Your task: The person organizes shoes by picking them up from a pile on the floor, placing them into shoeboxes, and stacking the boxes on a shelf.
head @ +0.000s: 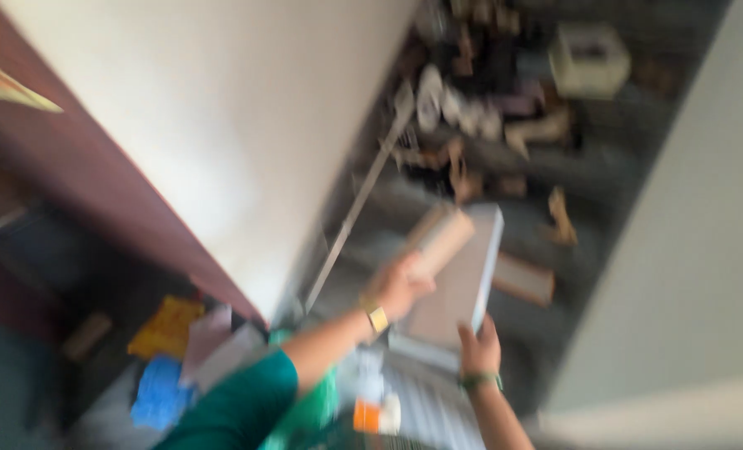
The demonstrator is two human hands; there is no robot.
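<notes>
Cardboard tube (440,239), flat grey box (463,283)

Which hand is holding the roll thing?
The left hand, wearing the yellow wristband, grips the tan roll. The right hand holds the flat grey box instead.

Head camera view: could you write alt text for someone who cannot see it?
Blurred view down at a person's left hand gripping a tan cardboard tube while the right hand holds the lower edge of a flat grey rectangular box. A cluttered floor lies beyond, beside a large white panel.
</notes>
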